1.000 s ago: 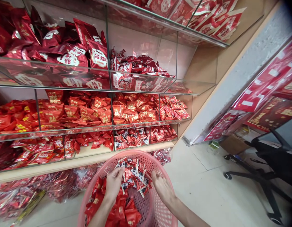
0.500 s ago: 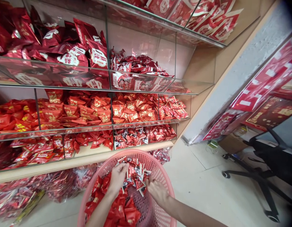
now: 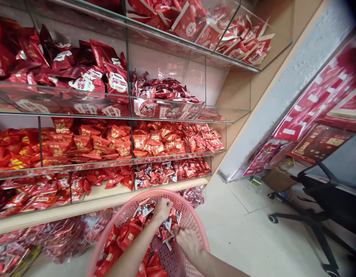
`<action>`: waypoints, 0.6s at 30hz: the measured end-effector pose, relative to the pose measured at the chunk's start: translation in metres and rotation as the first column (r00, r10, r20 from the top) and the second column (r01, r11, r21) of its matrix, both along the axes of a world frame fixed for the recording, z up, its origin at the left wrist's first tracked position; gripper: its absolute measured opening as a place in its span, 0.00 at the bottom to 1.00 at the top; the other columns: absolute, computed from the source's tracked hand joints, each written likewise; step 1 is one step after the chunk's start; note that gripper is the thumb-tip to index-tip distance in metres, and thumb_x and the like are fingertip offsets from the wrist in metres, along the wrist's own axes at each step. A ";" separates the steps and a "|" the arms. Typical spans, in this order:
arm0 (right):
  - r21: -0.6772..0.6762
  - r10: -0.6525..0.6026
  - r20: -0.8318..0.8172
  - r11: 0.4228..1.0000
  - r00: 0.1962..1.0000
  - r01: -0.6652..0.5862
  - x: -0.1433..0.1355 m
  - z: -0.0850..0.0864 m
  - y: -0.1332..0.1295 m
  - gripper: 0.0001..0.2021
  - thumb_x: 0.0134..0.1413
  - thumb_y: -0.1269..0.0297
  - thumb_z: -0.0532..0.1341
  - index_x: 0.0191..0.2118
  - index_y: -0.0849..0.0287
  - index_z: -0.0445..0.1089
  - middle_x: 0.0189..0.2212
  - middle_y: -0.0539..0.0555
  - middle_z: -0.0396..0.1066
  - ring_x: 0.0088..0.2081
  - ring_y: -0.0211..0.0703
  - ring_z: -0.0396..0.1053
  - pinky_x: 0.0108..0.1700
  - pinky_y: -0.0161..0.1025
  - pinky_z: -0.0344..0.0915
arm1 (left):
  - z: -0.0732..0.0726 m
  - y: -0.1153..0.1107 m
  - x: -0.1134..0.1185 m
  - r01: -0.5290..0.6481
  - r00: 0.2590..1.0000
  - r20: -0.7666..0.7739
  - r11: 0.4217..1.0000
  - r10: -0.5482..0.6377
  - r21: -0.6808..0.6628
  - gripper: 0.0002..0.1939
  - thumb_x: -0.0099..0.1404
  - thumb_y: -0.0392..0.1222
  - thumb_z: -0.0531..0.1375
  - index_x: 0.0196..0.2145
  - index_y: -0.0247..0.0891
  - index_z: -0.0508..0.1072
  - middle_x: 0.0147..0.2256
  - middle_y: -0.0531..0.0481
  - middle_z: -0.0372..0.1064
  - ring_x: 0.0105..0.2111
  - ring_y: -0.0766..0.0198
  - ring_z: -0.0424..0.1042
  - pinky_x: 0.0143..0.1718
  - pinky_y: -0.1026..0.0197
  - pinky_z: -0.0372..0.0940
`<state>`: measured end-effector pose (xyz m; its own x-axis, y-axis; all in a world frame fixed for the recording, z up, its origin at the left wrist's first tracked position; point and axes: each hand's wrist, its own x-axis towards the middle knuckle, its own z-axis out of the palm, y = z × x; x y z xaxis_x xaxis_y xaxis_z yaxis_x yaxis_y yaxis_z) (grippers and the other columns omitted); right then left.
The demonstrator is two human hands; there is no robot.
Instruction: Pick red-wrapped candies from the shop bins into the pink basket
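Observation:
A round pink plastic basket (image 3: 97, 240) with perforated sides holds small wrapped packets. Plain red packets (image 3: 128, 232) lie in its left and near part, and red, black and white printed packets (image 3: 145, 209) are heaped at the far side. Over this printed heap is my left hand (image 3: 163, 209), its fingers curled closed. My right hand (image 3: 188, 243) is closed at the heap's right edge, inside the basket's right wall. Whatever is in the fingers of either hand is too hidden to make out.
Glass-fronted shelves (image 3: 166, 154) full of red packets rise behind the basket. Bagged packets (image 3: 64, 236) lie on the floor below the shelves. On the right are a black wheeled chair (image 3: 325, 200), a cardboard box (image 3: 277, 180) and red hangings (image 3: 299, 123) by the wall.
My left hand has moved rightward over the printed packets, closer to my right hand. My right hand stays at the right side of the heap. The view has shifted slightly.

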<state>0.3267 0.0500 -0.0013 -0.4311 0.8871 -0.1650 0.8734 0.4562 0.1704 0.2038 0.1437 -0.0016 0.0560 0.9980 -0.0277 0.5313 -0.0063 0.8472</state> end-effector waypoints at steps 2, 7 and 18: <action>0.003 -0.029 -0.023 1.000 0.999 0.029 0.000 0.001 0.001 0.16 0.46 0.86 0.52 0.36 0.63 0.69 0.26 0.59 0.74 0.28 0.48 0.73 0.24 0.38 0.66 | 0.006 -0.002 0.002 -0.021 0.999 -0.025 0.999 0.022 0.033 0.11 0.58 0.37 0.51 0.22 0.35 0.70 0.19 0.52 0.64 0.22 0.67 0.63 0.28 0.66 0.53; 0.000 -0.035 -0.018 0.999 0.999 0.035 0.001 0.005 0.000 0.16 0.46 0.86 0.53 0.35 0.62 0.69 0.26 0.57 0.74 0.28 0.46 0.74 0.24 0.36 0.65 | 0.029 -0.019 -0.013 -0.065 0.997 -0.044 0.991 0.070 0.116 0.14 0.62 0.38 0.47 0.36 0.37 0.72 0.33 0.44 0.73 0.33 0.62 0.71 0.37 0.62 0.59; 0.084 -0.088 -0.148 0.991 0.985 0.102 -0.018 0.084 0.062 0.16 0.61 0.57 0.47 0.41 0.62 0.65 0.29 0.59 0.73 0.32 0.48 0.73 0.31 0.38 0.63 | 0.017 -0.093 -0.166 -0.403 0.784 -0.383 0.870 0.488 0.283 0.18 0.60 0.45 0.48 0.43 0.38 0.70 0.44 0.46 0.70 0.45 0.53 0.67 0.47 0.53 0.60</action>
<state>0.3088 0.1122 0.0826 -0.3575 0.9336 -0.0240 0.9305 0.3583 0.0768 0.0375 0.0509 0.0157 -0.3711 0.8979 0.2367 0.8188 0.1962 0.5395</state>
